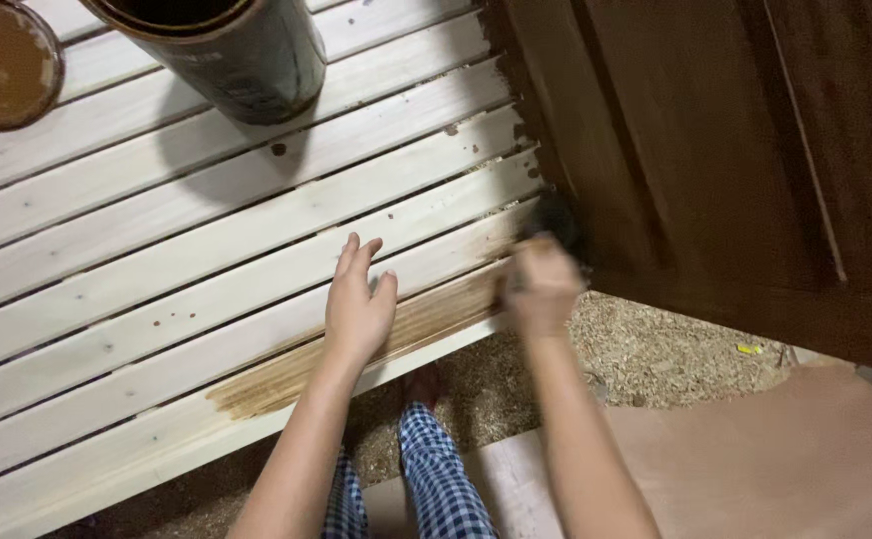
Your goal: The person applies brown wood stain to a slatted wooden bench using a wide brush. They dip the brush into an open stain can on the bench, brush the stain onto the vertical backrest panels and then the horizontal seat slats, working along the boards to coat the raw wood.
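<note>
Nearest, checked trousers [426,479] stand on a sawdust-strewn floor [645,354]. Above them the left hand [359,299] lies flat, fingers loose, on the pale slatted panel [156,250], beside a brown stained streak [356,354] along its near slat. The blurred right hand [541,284] is clenched around a dark brush [559,218] at the panel's right end, against dark-stained wood [715,150]. Farther up the panel stand a dark tin [231,50] and a brown round lid [1,60].

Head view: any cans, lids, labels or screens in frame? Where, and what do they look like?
Can: top centre on the pale wooden slats, round, dark, open, with a faint label on its side.
Lid: top left corner on the slats, round, coated brown inside.
No signs or screens.
</note>
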### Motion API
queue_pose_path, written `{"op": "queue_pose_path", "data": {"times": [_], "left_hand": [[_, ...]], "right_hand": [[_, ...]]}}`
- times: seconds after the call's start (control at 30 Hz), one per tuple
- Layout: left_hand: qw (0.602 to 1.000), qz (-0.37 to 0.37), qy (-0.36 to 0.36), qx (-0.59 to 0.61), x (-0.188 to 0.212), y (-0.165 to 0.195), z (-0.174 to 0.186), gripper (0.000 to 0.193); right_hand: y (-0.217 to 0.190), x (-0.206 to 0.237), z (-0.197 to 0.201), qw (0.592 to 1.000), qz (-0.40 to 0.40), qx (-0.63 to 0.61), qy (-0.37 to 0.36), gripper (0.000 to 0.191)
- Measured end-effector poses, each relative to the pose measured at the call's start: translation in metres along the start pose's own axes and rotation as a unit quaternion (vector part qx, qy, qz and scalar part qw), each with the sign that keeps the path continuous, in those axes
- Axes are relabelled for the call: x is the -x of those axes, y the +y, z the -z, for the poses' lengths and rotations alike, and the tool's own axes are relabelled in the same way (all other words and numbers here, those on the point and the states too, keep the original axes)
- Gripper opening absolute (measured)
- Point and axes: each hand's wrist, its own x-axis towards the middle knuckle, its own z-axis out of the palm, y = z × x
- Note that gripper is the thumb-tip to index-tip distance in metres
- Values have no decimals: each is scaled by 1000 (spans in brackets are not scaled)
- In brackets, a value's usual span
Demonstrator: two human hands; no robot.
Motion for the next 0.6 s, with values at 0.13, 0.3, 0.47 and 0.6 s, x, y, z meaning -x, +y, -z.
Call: {"op": "queue_pose_path", "data": {"times": [0.13,0.3,0.47,0.6], "left_hand": [[999,-16,29,11,-11,-1,7,50],[985,-48,161,36,-62,12,52,55],[940,91,246,218,-138,38,132,68],[836,199,175,481,-196,58,170,83]], "right_hand": [[-67,25,-8,991,127,-10,52,26],[-124,-34,49,940,64,-334,32,19],[-161,-139,123,854,-5,-518,44,16],[-190,-189,168,835,19,-539,108,12]]}}
